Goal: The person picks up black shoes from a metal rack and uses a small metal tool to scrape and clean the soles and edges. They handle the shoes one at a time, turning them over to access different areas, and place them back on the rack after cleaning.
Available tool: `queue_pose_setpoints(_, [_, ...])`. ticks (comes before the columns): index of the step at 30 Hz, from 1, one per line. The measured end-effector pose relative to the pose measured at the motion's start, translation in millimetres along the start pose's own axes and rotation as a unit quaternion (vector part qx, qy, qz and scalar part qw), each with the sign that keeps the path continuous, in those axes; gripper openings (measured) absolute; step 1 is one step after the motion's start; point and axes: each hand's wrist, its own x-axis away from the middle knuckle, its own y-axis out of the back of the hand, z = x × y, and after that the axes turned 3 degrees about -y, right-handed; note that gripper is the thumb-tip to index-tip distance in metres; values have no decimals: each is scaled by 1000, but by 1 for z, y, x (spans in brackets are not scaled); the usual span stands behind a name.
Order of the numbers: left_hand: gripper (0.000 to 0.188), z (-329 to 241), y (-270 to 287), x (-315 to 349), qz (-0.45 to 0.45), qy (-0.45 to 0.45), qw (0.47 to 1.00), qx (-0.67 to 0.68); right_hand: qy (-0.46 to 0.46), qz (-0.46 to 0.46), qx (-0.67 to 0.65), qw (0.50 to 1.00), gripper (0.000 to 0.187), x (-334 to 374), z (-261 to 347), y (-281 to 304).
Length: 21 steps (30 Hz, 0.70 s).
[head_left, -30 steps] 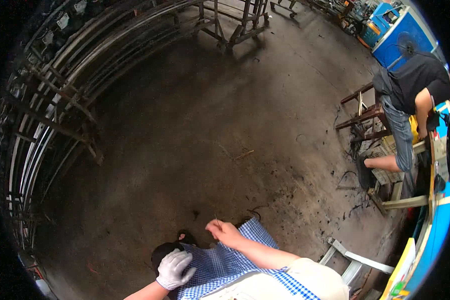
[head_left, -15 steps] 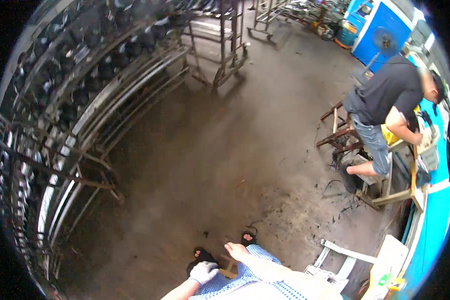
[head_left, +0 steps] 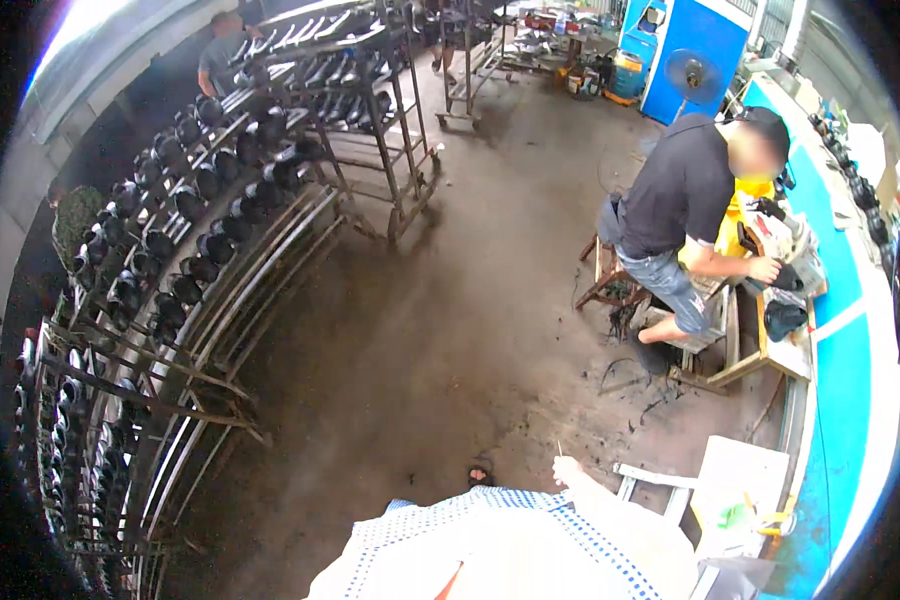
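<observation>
My right hand (head_left: 568,471) is bare and held out in front of the blue-and-white checked apron (head_left: 515,500). Its fingers are closed around a thin pale stick (head_left: 559,449) that points upward; its exact kind is too small to make out. Nearest to this hand is a light-coloured frame (head_left: 660,478) at the front right, apart from it. My left hand does not show in the current view. One dark open-toed sandal (head_left: 480,475) peeks out beyond the apron's edge.
Long racks (head_left: 225,340) with rows of dark shoes curve along the left; a wheeled rack (head_left: 395,170) stands farther back. On the right a co-worker (head_left: 675,185) sits on a stool, bent over a blue bench (head_left: 840,400). A pale board (head_left: 740,480) lies at front right. A fan (head_left: 692,72) stands behind.
My view has tilted up, bringing more of the racks into sight. The gloved left hand has gone out of view. My right hand has moved rightward, and the thin stick now shows.
</observation>
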Motion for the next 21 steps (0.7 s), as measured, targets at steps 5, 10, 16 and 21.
queue_pose_setpoints(5, [42, -53, 21, -51, -8, -29, 994, -106, -3, 0, -69, 998, 35, 1, 32, 30])
queue_pose_setpoints(10, [41, -81, 44, -77, -2, -50, 990, -133, 70, -12, -97, 993, 39, -29, 100, 1])
queue_pose_setpoints(16, [41, -86, 117, -129, 32, -81, 984, -157, 114, 39, 31, 992, 35, -14, 219, -30])
queue_pose_setpoints(21, [41, -72, 233, -145, 1, -83, 983, -164, 210, 8, 159, 965, 31, 3, 277, -24])
